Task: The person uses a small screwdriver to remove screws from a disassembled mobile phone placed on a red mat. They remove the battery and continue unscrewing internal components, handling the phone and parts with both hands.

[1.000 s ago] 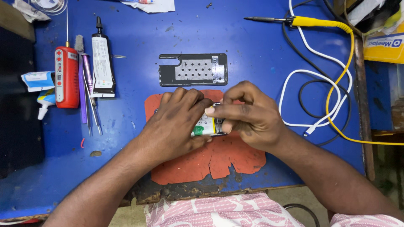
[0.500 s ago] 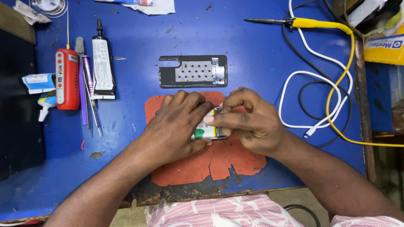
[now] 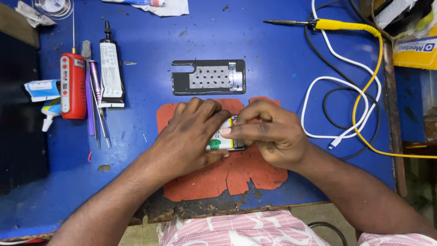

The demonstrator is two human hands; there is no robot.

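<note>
Both hands rest over an opened phone (image 3: 225, 140) that lies on a torn orange mat (image 3: 227, 175). My left hand (image 3: 189, 136) covers the phone's left part and holds it down, fingers curled over its top edge. My right hand (image 3: 268, 132) grips the phone's right end, with its fingertip pressing on the white and green battery face. Most of the phone is hidden beneath the two hands. Just beyond the mat lies a black phone back panel (image 3: 209, 77) with a perforated metal plate.
At the left lie a red tool (image 3: 73, 84), a glue tube (image 3: 110, 68), tweezers and thin picks (image 3: 97, 109). A yellow-handled soldering iron (image 3: 318, 23) and white and black cables (image 3: 339, 109) lie at the right. The blue bench (image 3: 273, 59) has a worn front edge.
Both hands have shifted a little on the phone; the right fingertip has slid leftward across the battery face. The phone stays on the mat.
</note>
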